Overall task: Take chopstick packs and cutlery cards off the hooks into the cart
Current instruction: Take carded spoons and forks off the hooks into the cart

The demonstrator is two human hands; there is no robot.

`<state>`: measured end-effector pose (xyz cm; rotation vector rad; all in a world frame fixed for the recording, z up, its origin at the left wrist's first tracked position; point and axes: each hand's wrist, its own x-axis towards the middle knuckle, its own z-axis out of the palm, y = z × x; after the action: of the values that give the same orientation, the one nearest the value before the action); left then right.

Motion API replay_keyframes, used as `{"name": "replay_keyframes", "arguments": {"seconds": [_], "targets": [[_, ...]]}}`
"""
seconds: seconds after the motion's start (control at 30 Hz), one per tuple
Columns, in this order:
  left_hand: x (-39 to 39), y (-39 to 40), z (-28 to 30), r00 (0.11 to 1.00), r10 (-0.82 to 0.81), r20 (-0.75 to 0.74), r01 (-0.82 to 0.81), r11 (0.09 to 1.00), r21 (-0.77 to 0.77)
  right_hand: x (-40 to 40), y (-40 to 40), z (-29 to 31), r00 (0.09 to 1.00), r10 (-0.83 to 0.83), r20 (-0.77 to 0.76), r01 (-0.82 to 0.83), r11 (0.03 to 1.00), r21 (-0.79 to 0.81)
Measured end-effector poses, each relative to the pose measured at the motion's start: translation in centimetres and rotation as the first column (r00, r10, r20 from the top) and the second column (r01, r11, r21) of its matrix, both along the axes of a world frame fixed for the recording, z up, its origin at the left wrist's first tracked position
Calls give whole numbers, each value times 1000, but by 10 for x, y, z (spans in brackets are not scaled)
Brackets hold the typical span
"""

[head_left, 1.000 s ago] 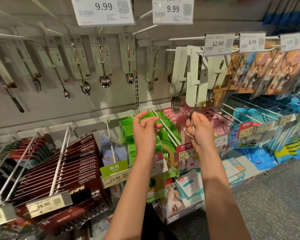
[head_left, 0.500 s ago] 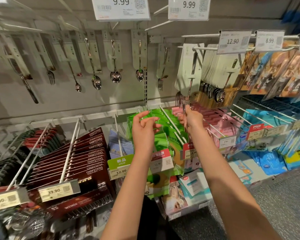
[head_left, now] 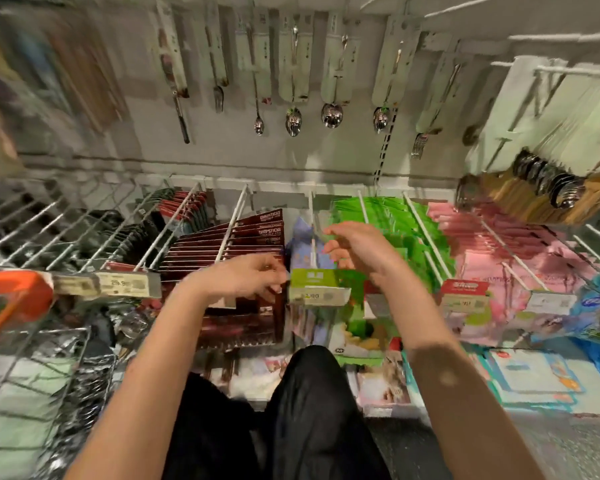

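Changed since 0.5 s ago: view dropped and swung left; cart (head_left: 32,344) with orange handle now enters at lower left of the frame, carded items already lying in it. Right hand (head_left: 354,251), formerly raised to the fork card at upper right, now sits low at centre frame with nothing in it. Left hand (head_left: 246,282) moved down and left, to the front of the dark-red stack.

Meaning for task, as judged: attention has shifted from the cutlery cards to the lower hooks; the next pick looks set to be a chopstick pack.

Entries, left to right:
1. Cart — lower left, wire basket, contents blurred.
2. Chopstick packs (head_left: 243,244) — dark red, hung in a row on a white hook (head_left: 231,230), centre-left, none yet lifted off.
3. Left hand — at the hook's front end, beside the green price tag (head_left: 314,284); fingers curled, tips drawn together, whether pinching a pack or tag cannot be told through the blur.
4. Right hand — just above and right of the tag, over the green packs (head_left: 388,216); fingers loosely spread, slightly bent, holding nothing.
5. Cutlery cards (head_left: 333,60) — upper centre, hanging on the back wall, well apart from both hands.
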<state>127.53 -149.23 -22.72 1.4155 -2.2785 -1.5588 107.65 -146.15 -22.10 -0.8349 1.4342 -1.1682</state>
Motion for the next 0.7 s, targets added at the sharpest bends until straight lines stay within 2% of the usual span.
{"name": "replay_keyframes", "arguments": {"seconds": [0.1,0.17,0.23,0.33,0.47,0.57,0.63,0.7], "targets": [[57,4,15,989,-57,140,70,994,-88,48,-13,4,962,211,-173,-220,975,-33],[96,12,28,986,10,167,20,984,-176,84,-21,4,898,338,-282,-362,932,-35],[137,24,40,978,121,173,-77,968,-240,124,-28,6,803,473,-363,-518,855,-30],[197,52,59,951,198,235,-135,956,-260,189,-27,16,637,641,-428,-712,703,-8],[271,89,70,877,264,401,-199,960,-195,276,-19,30,468,759,-452,-858,514,-25],[314,118,73,853,374,364,-327,926,-187,341,-8,35,345,802,-487,-925,378,-33],[343,135,63,803,450,391,-404,893,-197,382,4,36,258,828,-497,-957,288,-17],[370,153,49,769,455,449,-436,887,-152,419,18,36,172,852,-494,-979,205,12]]}}
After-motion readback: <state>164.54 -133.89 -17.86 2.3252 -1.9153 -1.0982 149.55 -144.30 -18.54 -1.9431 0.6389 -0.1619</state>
